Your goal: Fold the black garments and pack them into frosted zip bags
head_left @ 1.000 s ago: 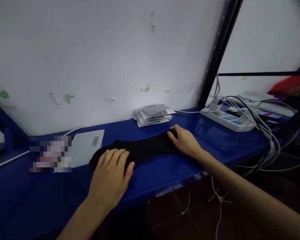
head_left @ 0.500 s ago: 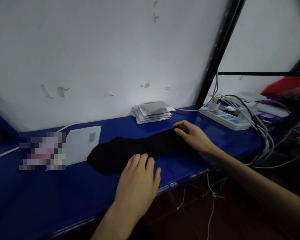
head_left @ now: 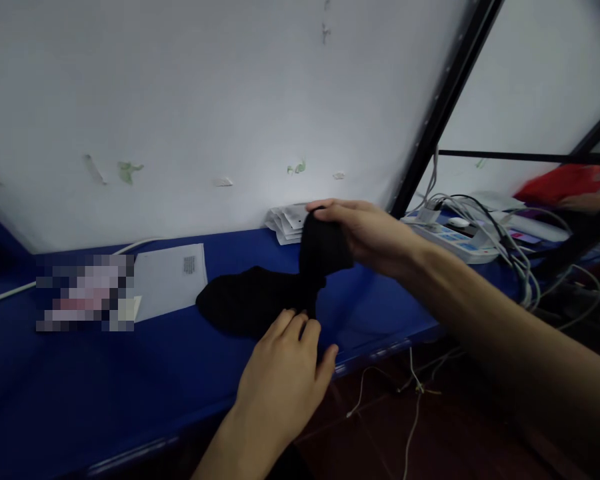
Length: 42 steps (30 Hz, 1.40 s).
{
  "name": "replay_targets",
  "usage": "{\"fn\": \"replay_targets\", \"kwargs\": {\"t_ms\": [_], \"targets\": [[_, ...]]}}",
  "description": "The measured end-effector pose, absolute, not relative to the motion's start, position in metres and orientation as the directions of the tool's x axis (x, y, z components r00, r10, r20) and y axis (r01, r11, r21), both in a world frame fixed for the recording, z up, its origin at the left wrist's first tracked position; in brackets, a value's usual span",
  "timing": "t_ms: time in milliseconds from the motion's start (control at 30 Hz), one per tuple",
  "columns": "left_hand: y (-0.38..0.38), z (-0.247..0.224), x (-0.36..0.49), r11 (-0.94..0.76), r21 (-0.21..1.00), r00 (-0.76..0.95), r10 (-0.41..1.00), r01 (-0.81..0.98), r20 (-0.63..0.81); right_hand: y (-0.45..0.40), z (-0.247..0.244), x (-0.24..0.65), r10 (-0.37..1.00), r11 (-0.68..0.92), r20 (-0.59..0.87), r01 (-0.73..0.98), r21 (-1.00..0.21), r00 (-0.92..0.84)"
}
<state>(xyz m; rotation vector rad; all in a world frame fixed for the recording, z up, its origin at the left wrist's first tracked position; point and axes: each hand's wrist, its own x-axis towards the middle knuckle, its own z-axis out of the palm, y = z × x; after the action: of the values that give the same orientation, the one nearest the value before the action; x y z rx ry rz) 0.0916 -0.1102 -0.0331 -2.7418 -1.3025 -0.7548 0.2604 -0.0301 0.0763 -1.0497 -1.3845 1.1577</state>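
Blue table (head_left: 155, 380), white wall (head_left: 205, 87): right hand (head_left: 375, 233) grips black cloth (head_left: 253, 300), left hand (head_left: 285, 370) apparently loose.

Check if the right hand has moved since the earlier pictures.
Yes: the right hand moved leftward and up, judged against the white packets, now covering part of them.

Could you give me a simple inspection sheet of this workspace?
Surface: blue table.
Job's things: black cloth, left part lying on the table, right end lifted.
Clutter: white packet with a printed label; pixelated patch beside it, contents unclear; stacked packets partly behind the right hand.
Hands: right hand grips the raised end; left hand has its fingers at the cloth's near edge.
Cables: tangled cables around a white power strip.
Surroundings: white wall with green marks; red item far right.
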Motion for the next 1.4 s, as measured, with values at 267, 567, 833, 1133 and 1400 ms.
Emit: {"fn": "replay_targets", "kwargs": {"t_ms": [267,567,833,1133,1400], "targets": [[-0.113,-0.028,0.090,-0.624,0.309,0.504,0.771,0.717,0.388,0.011,0.029,0.154,0.911,0.025,-0.056,0.190,-0.982,-0.409],[-0.117,-0.020,0.083,-0.625,0.532,0.536,0.775,0.571,0.335,0.021,0.012,0.172,0.741,0.661,0.234,0.744,-0.097,-0.629],[-0.120,-0.010,0.066,-0.561,0.632,0.520,0.808,0.534,0.278,0.046,0.003,0.259,0.773,0.633,0.113,0.771,-0.072,-0.624],[-0.011,0.020,-0.016,-0.060,0.070,0.035,0.950,0.996,0.310,0.051,-0.034,0.286,0.875,0.418,0.314,0.902,-0.107,-0.368],[0.014,0.002,-0.035,-0.244,0.038,0.237,0.961,0.969,0.144,0.044,-0.036,0.284,0.891,0.368,0.357,0.908,-0.203,-0.281]]}}
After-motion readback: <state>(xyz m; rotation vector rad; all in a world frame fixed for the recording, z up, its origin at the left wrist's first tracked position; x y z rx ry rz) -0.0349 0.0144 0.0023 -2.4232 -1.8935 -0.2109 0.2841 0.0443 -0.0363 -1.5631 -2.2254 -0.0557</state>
